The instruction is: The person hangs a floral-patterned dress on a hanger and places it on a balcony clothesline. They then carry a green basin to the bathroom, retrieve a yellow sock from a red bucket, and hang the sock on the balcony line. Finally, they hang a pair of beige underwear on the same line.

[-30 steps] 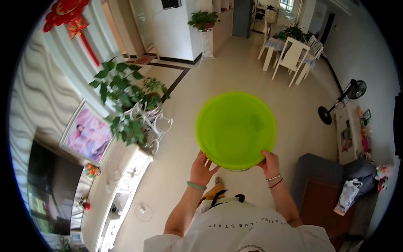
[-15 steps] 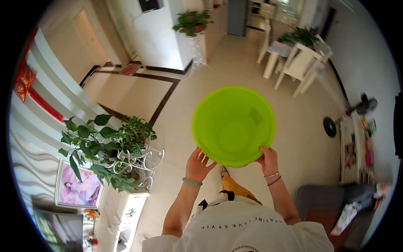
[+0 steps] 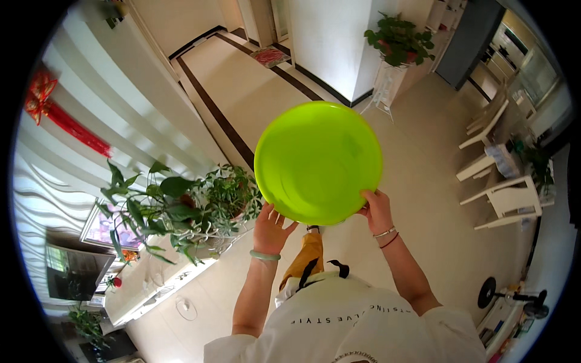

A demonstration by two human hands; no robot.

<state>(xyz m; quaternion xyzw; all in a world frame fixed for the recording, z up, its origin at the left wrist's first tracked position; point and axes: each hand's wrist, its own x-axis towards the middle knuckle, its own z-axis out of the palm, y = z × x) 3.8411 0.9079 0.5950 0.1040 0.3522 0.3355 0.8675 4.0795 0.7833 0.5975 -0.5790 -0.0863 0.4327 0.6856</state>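
While I carry the lime-green plastic basin (image 3: 318,162) out in front of my chest, my left hand (image 3: 270,228) and right hand (image 3: 376,210) are each closed only on its near rim, fingers curled over the edge. With just 2 holds on 1 side, I judge it could tip away and slip. It also hides the floor (image 3: 423,181) ahead, and the leafy potted plant (image 3: 181,209) stands near my left.

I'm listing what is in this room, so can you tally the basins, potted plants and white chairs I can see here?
Green basin, held at its rim by left hand and right hand: 1
Potted plants on stands, one at left, one by the wall: 2
White chairs: 2
Total: 5
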